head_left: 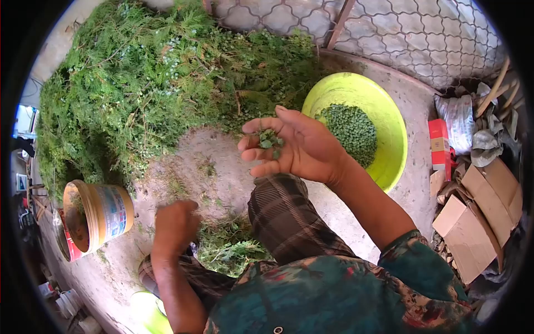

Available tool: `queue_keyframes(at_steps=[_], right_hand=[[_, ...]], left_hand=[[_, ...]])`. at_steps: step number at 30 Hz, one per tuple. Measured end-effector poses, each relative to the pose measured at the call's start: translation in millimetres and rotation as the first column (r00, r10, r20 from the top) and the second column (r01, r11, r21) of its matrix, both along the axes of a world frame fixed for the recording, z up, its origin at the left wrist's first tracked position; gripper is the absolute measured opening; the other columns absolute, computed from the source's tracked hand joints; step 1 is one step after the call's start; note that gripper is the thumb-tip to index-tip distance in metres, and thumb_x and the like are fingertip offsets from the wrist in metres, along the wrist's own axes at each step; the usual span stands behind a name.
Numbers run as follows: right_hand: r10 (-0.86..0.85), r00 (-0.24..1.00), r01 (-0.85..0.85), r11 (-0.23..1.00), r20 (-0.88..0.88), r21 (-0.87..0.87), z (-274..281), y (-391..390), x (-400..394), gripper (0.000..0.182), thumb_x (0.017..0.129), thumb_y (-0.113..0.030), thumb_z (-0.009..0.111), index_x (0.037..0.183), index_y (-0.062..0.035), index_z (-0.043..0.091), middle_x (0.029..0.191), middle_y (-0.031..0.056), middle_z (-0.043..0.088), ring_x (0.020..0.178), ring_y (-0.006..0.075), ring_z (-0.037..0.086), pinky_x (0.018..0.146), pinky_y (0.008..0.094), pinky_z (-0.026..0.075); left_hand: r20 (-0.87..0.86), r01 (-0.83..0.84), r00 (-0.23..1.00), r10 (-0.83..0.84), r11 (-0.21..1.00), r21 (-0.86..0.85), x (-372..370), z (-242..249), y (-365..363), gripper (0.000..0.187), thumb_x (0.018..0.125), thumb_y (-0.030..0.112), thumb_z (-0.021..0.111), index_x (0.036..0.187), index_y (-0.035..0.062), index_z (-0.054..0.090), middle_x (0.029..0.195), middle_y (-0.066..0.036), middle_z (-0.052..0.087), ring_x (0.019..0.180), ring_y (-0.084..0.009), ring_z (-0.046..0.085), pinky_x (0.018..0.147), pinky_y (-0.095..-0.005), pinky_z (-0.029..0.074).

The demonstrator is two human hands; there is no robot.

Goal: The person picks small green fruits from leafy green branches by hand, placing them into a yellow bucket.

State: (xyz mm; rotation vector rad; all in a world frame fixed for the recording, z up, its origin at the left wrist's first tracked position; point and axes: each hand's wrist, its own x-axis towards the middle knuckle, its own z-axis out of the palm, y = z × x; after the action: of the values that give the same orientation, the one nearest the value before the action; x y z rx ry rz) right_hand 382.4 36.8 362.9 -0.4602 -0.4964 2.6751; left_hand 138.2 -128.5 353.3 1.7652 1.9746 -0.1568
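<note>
My right hand [297, 146] is turned palm up in front of my knee, fingers part curled. It holds a small cluster of green cones [270, 140] with bits of leaf, lying against the fingers. Just beyond the wrist stands a yellow-green basin [392, 119], part filled with loose round green cones [351, 133]. My left hand [177, 225] is closed above the floor near my other knee; whatever its fingers hold is hidden. Below and right of it lie cut evergreen sprigs [231, 245] between my legs.
A large heap of leafy evergreen branches [144, 83] fills the far left, against a wire mesh fence [406, 42]. At left, a yellow bucket [114, 214] leans over. Cardboard [467, 234], a red box [439, 146] and sacks lie at right. Another yellow-green container [150, 312] is near my left forearm.
</note>
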Motion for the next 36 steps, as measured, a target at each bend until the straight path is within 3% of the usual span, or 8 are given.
queue_keyframes(at_steps=[1,3,6,10,15,19,25,36], right_hand=[[0.008,1.000,-0.008,1.000,0.011,-0.007,1,-2,-4,0.051,0.097,-0.040,0.032,0.115,0.0054,0.045,0.107,0.0207,0.053,0.094,0.0295,0.054,0.085,0.0463,0.051],[0.038,0.999,-0.038,0.999,0.028,-0.012,3,-6,-13,0.050,0.097,-0.039,0.032,0.115,0.0053,0.046,0.107,0.0200,0.053,0.094,0.0295,0.055,0.086,0.0460,0.050],[0.104,0.993,-0.103,0.994,0.059,-0.025,3,-16,-30,0.050,0.097,-0.038,0.032,0.117,0.0059,0.045,0.112,0.0200,0.052,0.098,0.0303,0.054,0.089,0.0470,0.048],[0.131,0.990,-0.128,0.990,0.052,-0.065,2,-25,-53,0.043,0.098,-0.033,0.033,0.119,0.0042,0.043,0.117,0.0161,0.049,0.103,0.0285,0.054,0.093,0.0480,0.046],[0.124,0.992,-0.121,0.984,0.012,-0.130,4,-33,-68,0.033,0.097,-0.026,0.037,0.118,-0.0008,0.041,0.117,0.0112,0.048,0.099,0.0230,0.054,0.092,0.0492,0.045],[0.149,0.987,-0.139,0.982,0.066,-0.126,5,-37,-73,0.033,0.097,-0.026,0.037,0.118,-0.0014,0.042,0.117,0.0096,0.048,0.100,0.0220,0.054,0.093,0.0488,0.045],[0.160,0.985,-0.146,0.973,0.061,-0.178,5,-44,-80,0.034,0.097,-0.022,0.038,0.118,0.0030,0.045,0.115,0.0134,0.050,0.106,0.0227,0.053,0.097,0.0481,0.044],[0.125,0.987,-0.124,0.992,0.100,-0.021,5,-47,-84,0.028,0.093,-0.011,0.047,0.117,0.0039,0.048,0.112,0.0111,0.051,0.104,0.0205,0.056,0.094,0.0454,0.047]], left_hand=[[-0.008,-0.007,1.000,0.006,1.000,-0.004,7,5,2,0.015,0.079,0.014,0.059,0.087,0.0028,0.065,0.080,-0.018,0.063,0.073,-0.0363,0.060,0.071,-0.0428,0.046],[0.412,-0.235,0.905,0.108,0.934,0.271,20,12,5,0.014,0.079,0.010,0.061,0.090,0.0028,0.065,0.079,-0.015,0.063,0.074,-0.0311,0.060,0.070,-0.0389,0.047],[0.813,-0.665,0.558,0.168,0.676,0.317,42,27,22,0.018,0.076,-0.002,0.065,0.093,0.0025,0.064,0.085,-0.011,0.063,0.087,-0.0241,0.060,0.076,-0.0340,0.046],[0.479,-0.398,0.877,0.022,0.592,0.701,46,32,36,0.025,0.075,-0.003,0.065,0.100,0.0027,0.064,0.095,-0.013,0.063,0.097,-0.0264,0.059,0.080,-0.0339,0.046],[0.687,-0.527,0.725,0.052,0.684,0.505,37,24,32,0.032,0.075,-0.005,0.064,0.106,0.0047,0.063,0.101,-0.014,0.063,0.104,-0.0286,0.056,0.084,-0.0356,0.046],[0.642,-0.479,0.762,0.082,0.739,0.474,29,26,29,0.032,0.074,-0.005,0.065,0.104,0.0044,0.064,0.100,-0.013,0.063,0.104,-0.0285,0.056,0.083,-0.0345,0.047],[0.774,-0.578,0.632,-0.037,0.643,0.503,25,22,22,0.015,0.074,-0.006,0.065,0.088,0.0016,0.065,0.097,-0.012,0.063,0.098,-0.0236,0.058,0.081,-0.0303,0.046],[0.878,-0.783,0.427,0.216,0.574,0.240,31,31,15,0.017,0.078,-0.005,0.063,0.094,0.0000,0.062,0.085,-0.010,0.063,0.086,-0.0180,0.061,0.070,-0.0285,0.049]])
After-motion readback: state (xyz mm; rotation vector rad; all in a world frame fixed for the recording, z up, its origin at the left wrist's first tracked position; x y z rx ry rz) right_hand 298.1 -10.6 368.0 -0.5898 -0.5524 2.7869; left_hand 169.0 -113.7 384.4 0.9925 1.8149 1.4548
